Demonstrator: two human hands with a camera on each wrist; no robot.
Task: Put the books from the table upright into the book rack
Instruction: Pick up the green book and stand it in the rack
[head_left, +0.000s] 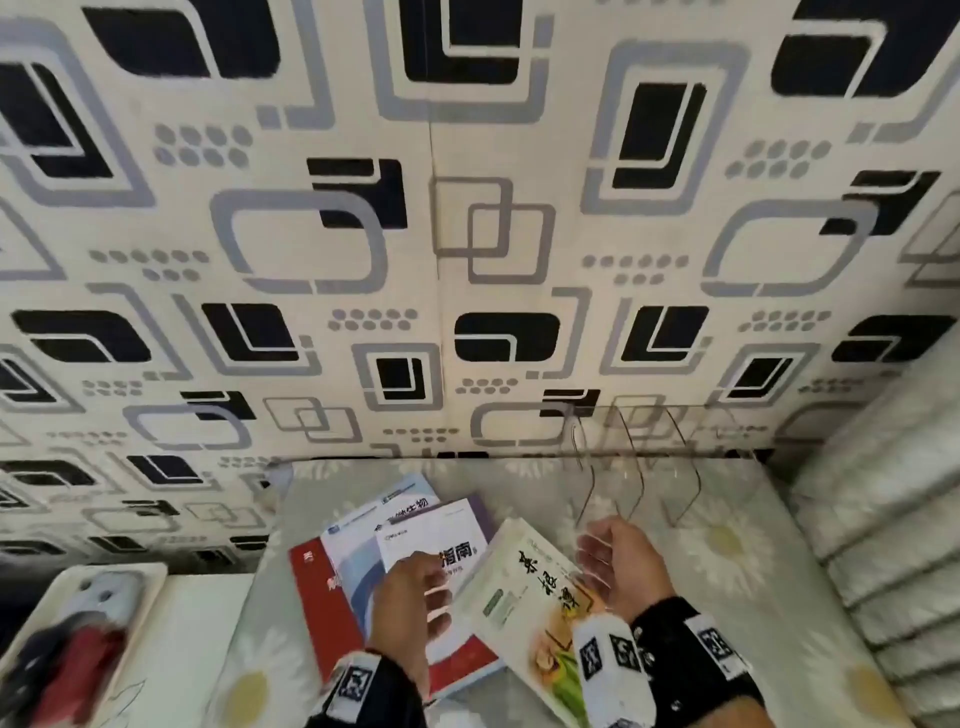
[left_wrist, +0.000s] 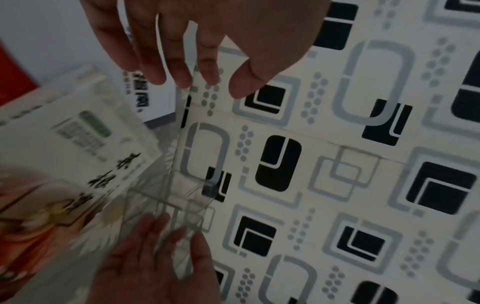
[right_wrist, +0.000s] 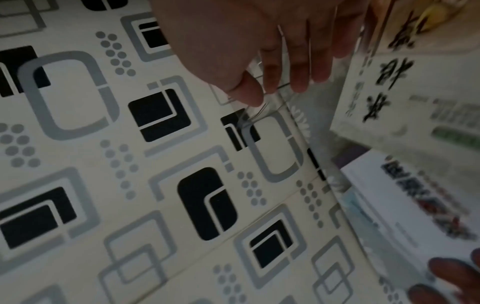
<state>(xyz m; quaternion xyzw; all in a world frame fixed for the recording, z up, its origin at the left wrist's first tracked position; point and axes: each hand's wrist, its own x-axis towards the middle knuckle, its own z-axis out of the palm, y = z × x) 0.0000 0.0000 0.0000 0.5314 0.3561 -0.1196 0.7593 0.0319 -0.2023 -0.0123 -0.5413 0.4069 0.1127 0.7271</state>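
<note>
Several books lie overlapped on the flowered table (head_left: 737, 577): a red one (head_left: 317, 597), a blue-white one (head_left: 353, 551), a white one (head_left: 441, 530) and, tilted on top at the right, a cream book (head_left: 524, 587) with black brush lettering. The clear acrylic book rack (head_left: 639, 467) stands empty at the back right against the wall. My left hand (head_left: 434, 597) hovers over the white book by the cream book's left edge, fingers relaxed, holding nothing. My right hand (head_left: 597, 566) hangs palm-inward beside the cream book's right edge, in front of the rack. The left wrist view shows straight fingers (left_wrist: 161, 67) and the cream book (left_wrist: 78, 154).
A white tray (head_left: 150, 577) with grey and red objects sits at the lower left, off the table. The patterned wall (head_left: 467, 234) rises straight behind the table. A white ribbed surface (head_left: 883, 519) borders the table's right side. Bare cloth lies right of the books.
</note>
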